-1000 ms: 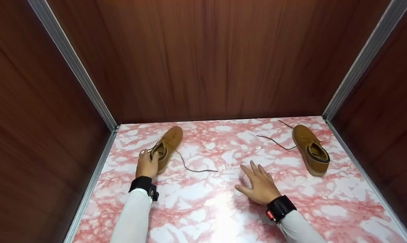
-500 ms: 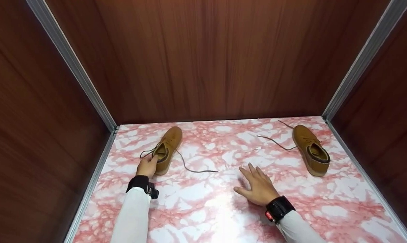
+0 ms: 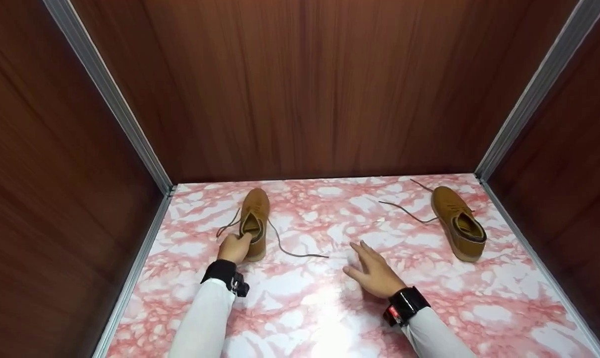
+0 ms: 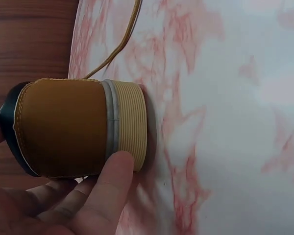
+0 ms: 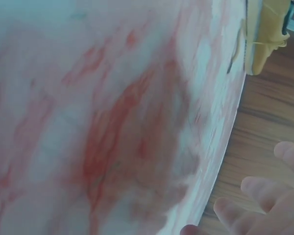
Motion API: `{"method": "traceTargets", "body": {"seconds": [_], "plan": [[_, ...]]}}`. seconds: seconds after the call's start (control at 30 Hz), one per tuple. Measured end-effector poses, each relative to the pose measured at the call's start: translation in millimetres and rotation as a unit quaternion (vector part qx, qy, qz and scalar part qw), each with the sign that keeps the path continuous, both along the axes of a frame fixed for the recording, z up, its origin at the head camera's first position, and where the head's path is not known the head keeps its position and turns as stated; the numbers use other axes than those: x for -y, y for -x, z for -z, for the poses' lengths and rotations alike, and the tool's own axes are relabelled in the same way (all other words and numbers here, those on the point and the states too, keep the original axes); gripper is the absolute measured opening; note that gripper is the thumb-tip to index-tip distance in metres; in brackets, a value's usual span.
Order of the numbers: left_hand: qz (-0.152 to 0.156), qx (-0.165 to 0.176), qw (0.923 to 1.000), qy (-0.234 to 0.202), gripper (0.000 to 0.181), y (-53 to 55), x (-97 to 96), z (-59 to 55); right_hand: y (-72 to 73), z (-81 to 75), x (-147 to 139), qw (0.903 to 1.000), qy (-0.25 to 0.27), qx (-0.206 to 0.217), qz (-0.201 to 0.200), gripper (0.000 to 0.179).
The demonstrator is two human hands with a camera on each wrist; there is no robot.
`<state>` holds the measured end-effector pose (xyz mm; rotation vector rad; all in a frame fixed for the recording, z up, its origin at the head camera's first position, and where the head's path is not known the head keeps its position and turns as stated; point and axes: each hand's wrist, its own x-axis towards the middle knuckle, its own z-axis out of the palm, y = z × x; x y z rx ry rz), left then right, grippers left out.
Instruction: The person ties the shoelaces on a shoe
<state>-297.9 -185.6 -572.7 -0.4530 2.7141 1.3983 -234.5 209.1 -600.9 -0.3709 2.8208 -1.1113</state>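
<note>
My left hand [image 3: 234, 248] grips the tan lace-up shoe [image 3: 255, 203] on the left by its heel collar. The thumb tucks into the opening and the other fingers [image 4: 108, 188] lie along the outer side, one tip on the ribbed sole. From the left wrist the brown heel [image 4: 63, 127] faces the camera, the sole just over the tabletop. Palm down, my right hand [image 3: 378, 276] hovers mid-table with its fingers extended, holding nothing. A matching shoe [image 3: 445, 199] stands at the right, toe pointing to the back wall.
One loose lace [image 3: 300, 255] trails right from the left shoe; another lace [image 3: 401, 208] lies left of the right shoe. Brown wood-look panels [image 3: 324, 89] with grey metal rails [image 3: 533, 94] enclose the pink-and-white marbled table [image 3: 290, 293] at the back and sides.
My left hand has taken hold of the shoe's heel and turned it, so its toe now points almost straight back. The heel has shifted right. The right hand has tilted slightly, fingers closer together.
</note>
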Motion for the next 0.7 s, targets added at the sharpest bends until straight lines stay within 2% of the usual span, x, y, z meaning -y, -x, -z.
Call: {"method": "traceTargets", "body": {"seconds": [0.1,0.3,0.5,0.7], "plan": [[0.009,-0.004,0.9999,0.001,0.041,-4.4,-7.4,-0.2,3.4,0.3,2,0.9992,0.037,0.012,0.006,0.079],[0.033,0.008,0.9994,0.007,0.044,-16.9,-25.1,2.9,5.4,-1.1,6,0.9953,0.086,0.041,0.021,0.076],[0.056,0.0,0.9984,0.008,0.042,-33.8,-47.7,4.8,7.0,-3.9,14,0.991,0.114,0.063,0.028,0.073],[0.094,-0.014,0.9955,0.009,0.038,-48.8,-72.7,8.2,9.0,-3.8,24,0.9877,0.132,0.075,0.035,0.067]]}}
